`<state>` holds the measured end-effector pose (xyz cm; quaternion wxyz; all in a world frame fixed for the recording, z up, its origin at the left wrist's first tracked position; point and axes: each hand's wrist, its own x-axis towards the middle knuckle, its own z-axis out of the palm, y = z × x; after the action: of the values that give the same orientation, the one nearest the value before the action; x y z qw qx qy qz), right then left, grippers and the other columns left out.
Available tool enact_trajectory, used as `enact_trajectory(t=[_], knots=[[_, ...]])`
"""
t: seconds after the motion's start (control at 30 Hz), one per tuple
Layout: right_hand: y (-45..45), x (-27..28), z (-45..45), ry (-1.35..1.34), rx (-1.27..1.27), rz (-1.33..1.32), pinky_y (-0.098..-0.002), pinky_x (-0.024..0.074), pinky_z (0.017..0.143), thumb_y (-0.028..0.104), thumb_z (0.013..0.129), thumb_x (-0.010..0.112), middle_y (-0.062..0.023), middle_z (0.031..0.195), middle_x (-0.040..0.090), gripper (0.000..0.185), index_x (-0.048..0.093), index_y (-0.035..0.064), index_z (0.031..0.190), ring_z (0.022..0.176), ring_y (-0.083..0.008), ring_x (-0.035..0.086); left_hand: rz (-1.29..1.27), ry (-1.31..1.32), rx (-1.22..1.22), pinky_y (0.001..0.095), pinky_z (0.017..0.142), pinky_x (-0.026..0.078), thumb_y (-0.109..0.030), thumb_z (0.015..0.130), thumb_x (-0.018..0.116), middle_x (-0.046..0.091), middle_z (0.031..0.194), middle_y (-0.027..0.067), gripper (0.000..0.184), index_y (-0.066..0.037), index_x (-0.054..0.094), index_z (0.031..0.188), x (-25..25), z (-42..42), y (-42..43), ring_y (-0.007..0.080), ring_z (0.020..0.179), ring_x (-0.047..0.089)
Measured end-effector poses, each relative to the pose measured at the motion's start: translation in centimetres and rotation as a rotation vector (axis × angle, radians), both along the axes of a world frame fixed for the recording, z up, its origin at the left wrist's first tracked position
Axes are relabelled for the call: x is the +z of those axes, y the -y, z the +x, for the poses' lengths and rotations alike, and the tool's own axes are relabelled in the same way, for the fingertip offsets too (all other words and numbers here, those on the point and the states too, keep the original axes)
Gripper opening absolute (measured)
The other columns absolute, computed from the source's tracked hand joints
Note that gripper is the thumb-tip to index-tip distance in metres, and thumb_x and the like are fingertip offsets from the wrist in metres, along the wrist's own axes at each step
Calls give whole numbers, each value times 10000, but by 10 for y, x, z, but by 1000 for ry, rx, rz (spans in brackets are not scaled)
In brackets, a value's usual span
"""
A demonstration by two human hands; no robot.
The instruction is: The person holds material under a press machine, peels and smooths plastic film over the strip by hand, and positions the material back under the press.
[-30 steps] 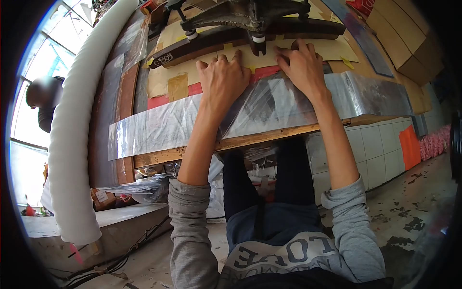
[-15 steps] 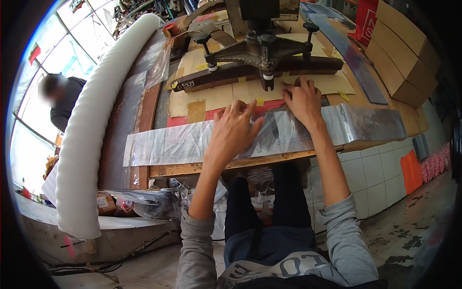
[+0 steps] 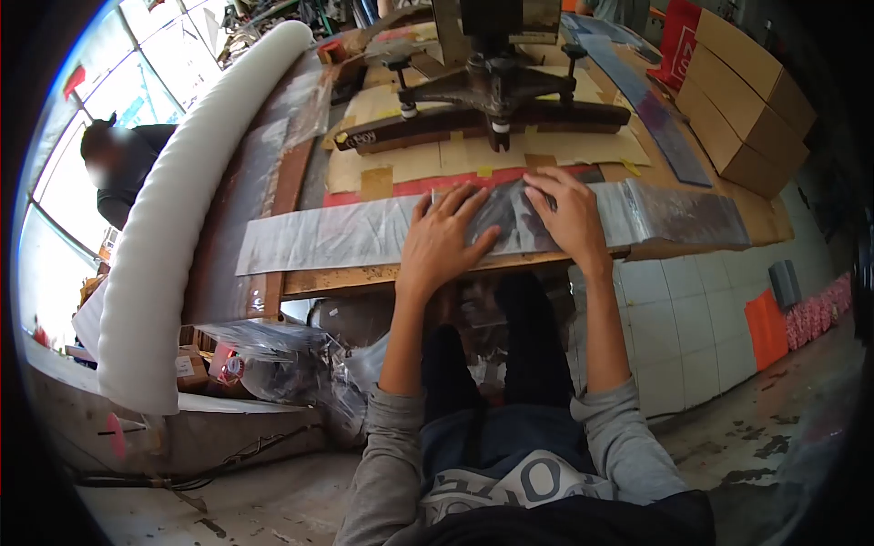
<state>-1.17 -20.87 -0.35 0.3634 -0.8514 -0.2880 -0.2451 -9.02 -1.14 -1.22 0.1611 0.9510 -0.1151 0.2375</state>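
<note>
A long clear plastic strip [image 3: 341,234] lies along the near edge of the wooden worktable. On its middle, my left hand [image 3: 443,238] rests flat with the fingers spread and the thumb pointing right. My right hand [image 3: 569,218] is beside it, fingers bent over the strip's far edge, thumb apart; I see nothing held in it. Behind the strip runs a red band [image 3: 387,189], then tan cardboard sheets [image 3: 428,165] with bits of yellow tape. Over the cardboard stands a black metal press head [image 3: 496,88] with a long dark bar [image 3: 564,123], just beyond my fingertips.
A thick white foam roll [image 3: 164,246] borders the table's left side. Cardboard boxes [image 3: 742,105] and a blue-tinted plastic strip [image 3: 651,105] are at the right. Crumpled plastic [image 3: 291,369] lies below the table. Another person [image 3: 137,168] is beyond the roll.
Both hands have come down and slightly nearer onto the plastic strip; the left now lies flat. The right has drawn back from the press bar. The whole view has shifted a little.
</note>
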Motion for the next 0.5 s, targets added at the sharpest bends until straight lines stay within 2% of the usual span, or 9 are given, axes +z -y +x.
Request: enact_trajectory(t=[0.03,0.13,0.17,0.33,0.5], knots=[[-2,-7,1,-31,-23,-5,-444,407,939,233,881,605,-100,1099,650,242,697,83,1047,982,-286,608,5,8,-1,468,1083,283,-441,869,567,531,1324,126,535,-133,532,1306,0,2,0,299,1240,479],[-4,-13,-6,51,-113,-84,-462,353,999,236,887,595,-83,1113,649,261,683,101,1093,1044,-263,586,22,25,4,467,1086,284,-445,857,579,531,1327,126,554,-132,525,1310,5,5,-1,297,1242,478],[-3,-13,-8,5,-117,-109,-470,332,1019,239,889,590,-68,1128,647,275,672,115,1121,1083,-244,565,13,24,3,466,1086,286,-444,856,580,533,1326,126,554,-132,525,1310,4,4,-1,294,1244,477],[-1,-14,-6,14,-107,-111,-460,331,1022,239,887,591,-65,1127,647,270,677,119,1112,1080,-246,566,-39,-9,6,463,1087,278,-435,843,587,533,1323,133,555,-120,540,1298,4,2,2,270,1242,482],[-1,-15,-7,13,-99,-93,-443,331,1023,234,884,594,-64,1120,654,265,680,118,1106,1085,-242,564,-30,-1,11,455,1083,290,-438,847,588,536,1323,130,556,-121,536,1301,4,2,1,282,1233,491]])
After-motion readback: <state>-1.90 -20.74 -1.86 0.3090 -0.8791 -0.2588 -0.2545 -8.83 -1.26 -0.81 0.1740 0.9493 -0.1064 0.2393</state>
